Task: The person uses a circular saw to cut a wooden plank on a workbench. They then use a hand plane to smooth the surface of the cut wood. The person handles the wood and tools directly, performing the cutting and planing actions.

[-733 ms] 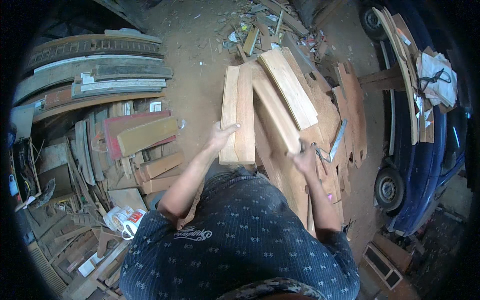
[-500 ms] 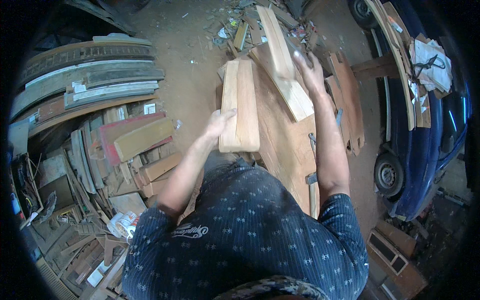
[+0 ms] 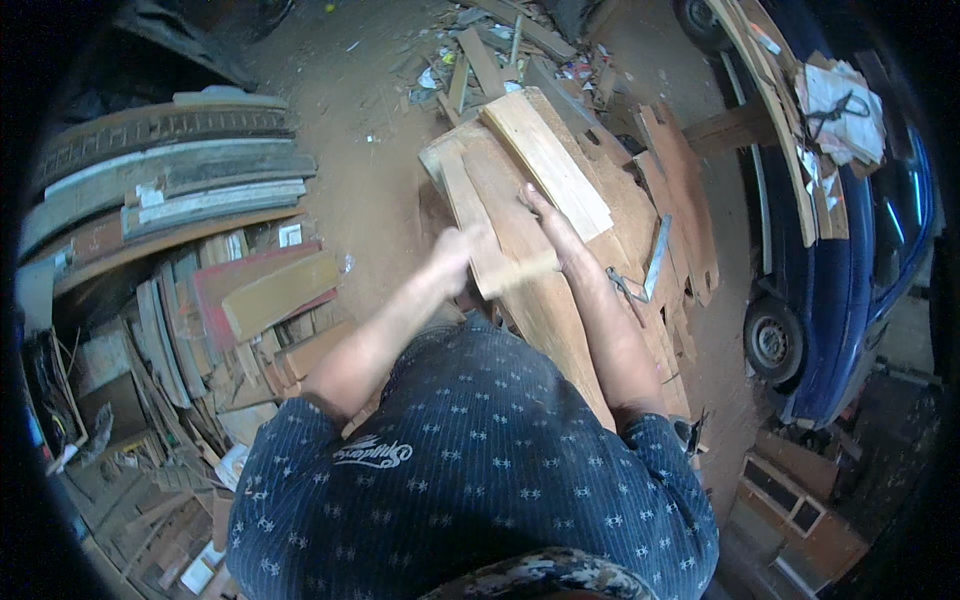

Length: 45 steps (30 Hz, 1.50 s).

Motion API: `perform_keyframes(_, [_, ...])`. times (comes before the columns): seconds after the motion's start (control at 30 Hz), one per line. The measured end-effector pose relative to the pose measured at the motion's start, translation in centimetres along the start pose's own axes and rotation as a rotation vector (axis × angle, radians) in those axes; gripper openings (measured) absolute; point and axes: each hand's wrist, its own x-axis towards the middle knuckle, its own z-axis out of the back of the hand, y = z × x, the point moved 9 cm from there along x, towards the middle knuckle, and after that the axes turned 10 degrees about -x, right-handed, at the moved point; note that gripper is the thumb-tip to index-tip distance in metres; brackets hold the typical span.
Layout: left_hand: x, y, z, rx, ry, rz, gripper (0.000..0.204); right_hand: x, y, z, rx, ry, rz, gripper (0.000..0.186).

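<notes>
Between my hands is a pale wooden board (image 3: 505, 215), tilted and smeared by motion, with its near end toward my body. My left hand (image 3: 452, 252) is closed round its left edge. On the opposite edge, my right hand (image 3: 550, 225) grips it near the middle, fingers partly hidden. Beneath lies a broad wooden worktop (image 3: 545, 315). Just beyond my right hand, another stack of pale boards (image 3: 550, 155) rests flat on the worktop.
Right of my right forearm lie a bluish metal bar (image 3: 657, 255) and a dark metal tool (image 3: 624, 285). Stacked planks (image 3: 220, 180) and offcuts fill the left side. A blue car (image 3: 850, 270) stands at the right. Wood scraps (image 3: 480, 65) litter the ground beyond the worktop.
My right hand has left the other pale boards and come back to the held board's right edge. Those boards now lie flat on the worktop. The held board has turned and tilted.
</notes>
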Motion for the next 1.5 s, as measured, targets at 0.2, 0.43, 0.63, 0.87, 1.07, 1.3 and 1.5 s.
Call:
perform_keyframes(0.2, [-0.8,-0.5,-0.6,0.584,0.009,-0.369,0.084,-2.3,1.6,0.2,-0.488,-0.094,0.261,0.079])
perform_keyframes(0.43, [-2.2,-15.6,-4.7,0.174,0.188,-0.711,0.081,-4.1,-4.1,1.9,-0.488,-0.017,0.345,0.072])
perform_keyframes(0.63, [-11.4,-9.5,-9.4,0.692,0.426,-0.808,0.067,-1.2,-4.8,3.3,-0.501,-0.054,0.564,0.061])
perform_keyframes(0.87, [-13.1,-6.9,-9.2,0.705,0.517,-0.846,0.073,-0.1,-3.5,3.2,-0.545,0.002,0.61,0.045])
perform_keyframes(1.07, [-14.1,-9.8,-8.6,0.473,0.367,-0.929,0.066,-2.3,-2.5,1.9,-0.87,-0.137,0.591,0.055])
perform_keyframes(1.3, [-4.0,-11.0,-2.5,0.161,-0.005,-0.848,0.054,-9.4,-8.4,6.4,-0.834,-0.316,0.322,0.078])
perform_keyframes(1.5, [7.9,-1.3,1.5,0.192,0.101,-0.573,0.051,-11.9,-13.7,12.7,-0.953,-0.523,0.176,0.075])
